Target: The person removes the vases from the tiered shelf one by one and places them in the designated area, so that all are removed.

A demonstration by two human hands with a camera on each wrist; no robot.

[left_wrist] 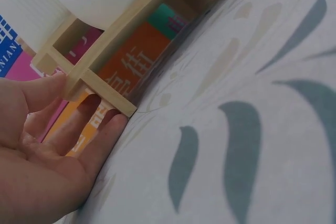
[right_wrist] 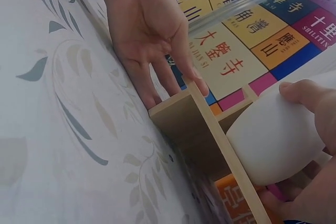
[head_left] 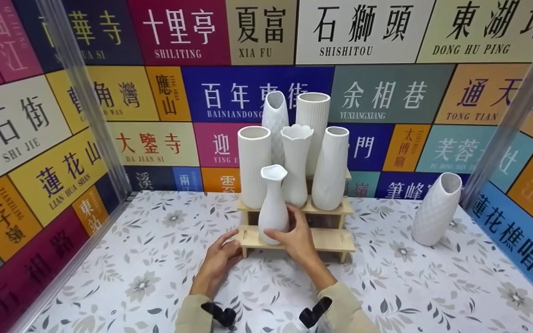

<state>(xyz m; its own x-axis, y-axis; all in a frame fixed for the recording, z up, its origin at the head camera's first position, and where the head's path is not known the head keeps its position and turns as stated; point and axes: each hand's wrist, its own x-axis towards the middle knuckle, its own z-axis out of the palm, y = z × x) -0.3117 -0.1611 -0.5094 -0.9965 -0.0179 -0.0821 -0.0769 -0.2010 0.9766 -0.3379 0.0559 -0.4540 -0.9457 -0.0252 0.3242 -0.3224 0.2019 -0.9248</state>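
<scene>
A white bud vase with a narrow neck and wavy mouth stands upright on the front step of a wooden tiered stand. My right hand grips its rounded lower body, thumb in front and fingers round the right side. In the right wrist view the thumb presses the bulb of the vase, whose base is right at the step. My left hand holds the left end of that step. In the left wrist view its thumb rests at the board's end, with the other fingers round the leg.
Behind on the upper tiers stand several white vases, among them a ribbed cylinder, a scallop-rimmed one and a tapered one. A diamond-textured vase stands apart at right on the leaf-patterned tablecloth. Sign-covered walls enclose the table.
</scene>
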